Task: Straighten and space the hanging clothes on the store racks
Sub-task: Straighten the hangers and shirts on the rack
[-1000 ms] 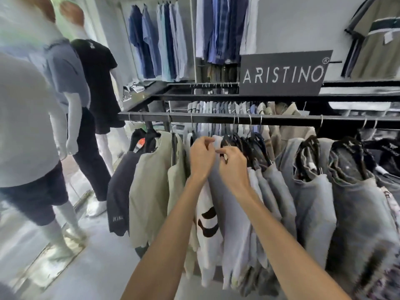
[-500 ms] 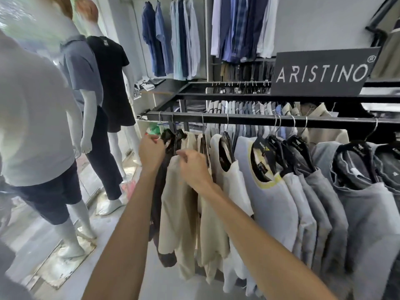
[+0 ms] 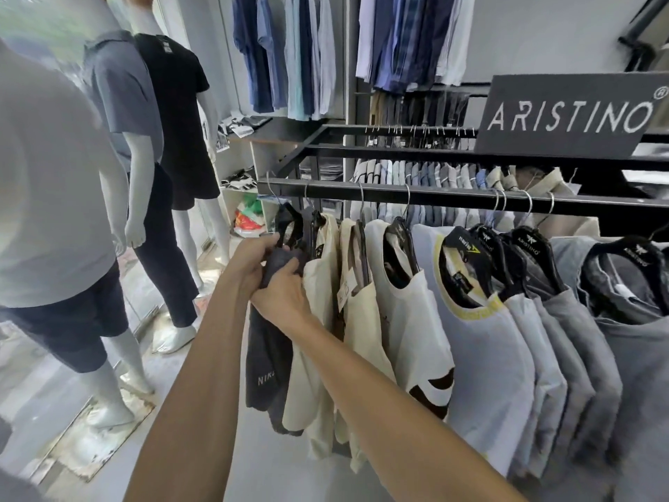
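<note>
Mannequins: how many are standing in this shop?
3. The mannequin in a pale tee stands nearest, at the left edge; the mannequin in a grey-blue polo behind it; the mannequin in a black tee farthest back. Others may be hidden outside the frame.

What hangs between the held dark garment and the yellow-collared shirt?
Head view: cream tops and a white tee, right of the dark garment.
</note>
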